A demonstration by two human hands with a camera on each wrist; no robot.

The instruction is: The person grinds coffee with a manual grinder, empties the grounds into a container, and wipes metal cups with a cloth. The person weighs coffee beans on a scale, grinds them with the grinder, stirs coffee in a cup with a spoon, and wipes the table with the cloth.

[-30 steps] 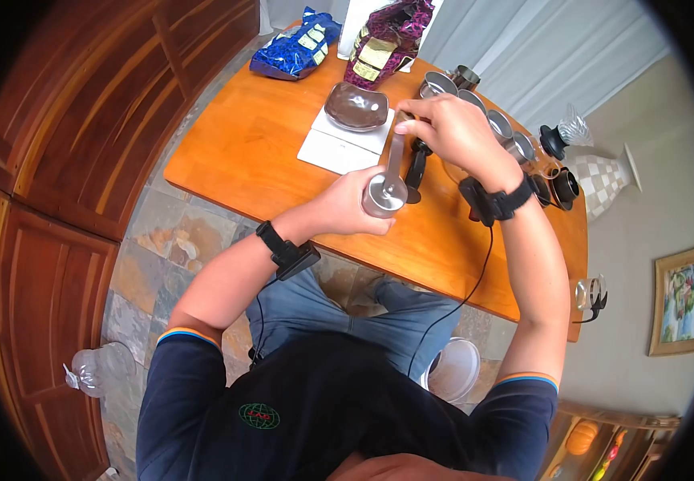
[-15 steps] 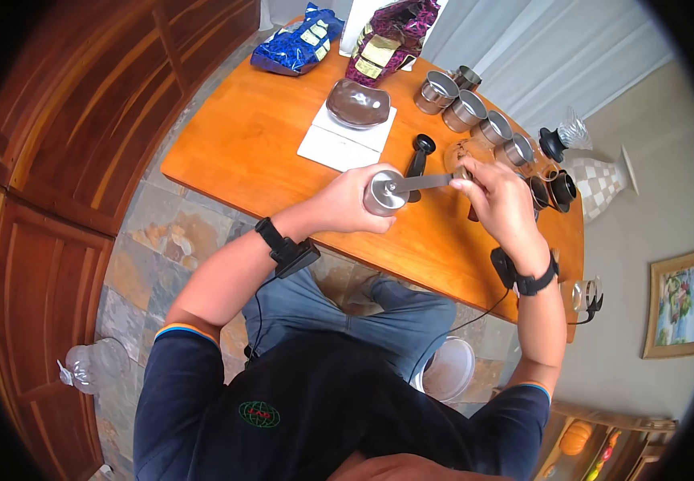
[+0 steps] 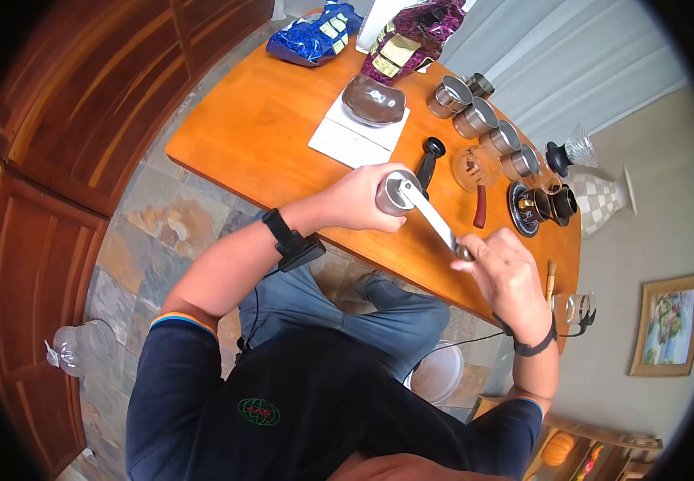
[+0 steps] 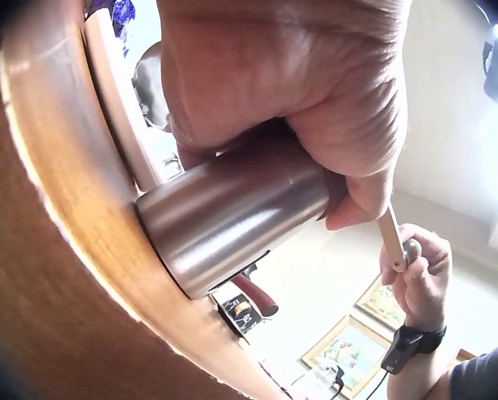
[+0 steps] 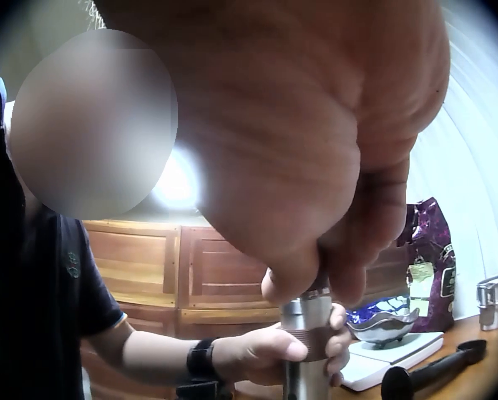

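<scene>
My left hand wraps round the steel body of a hand coffee grinder above the table's near edge. In the left wrist view the grinder's smooth cylinder slants below the palm. A flat crank arm runs from its top toward the lower right. At the outer end of the crank, my right hand pinches the knob between thumb and fingers. Just beyond the grinder lies a black scoop. A shiny dark bowl sits on a flat white scale.
Blue and purple bags stand at the table's back. Several steel cups line the far right side. Nearer are a glass server with a red-brown handle and a black dripper. A white bucket stands on the floor.
My right hand has swung the crank clockwise in the head view, from pointing away, through right, to the lower right. The left hand keeps its grip on the grinder.
</scene>
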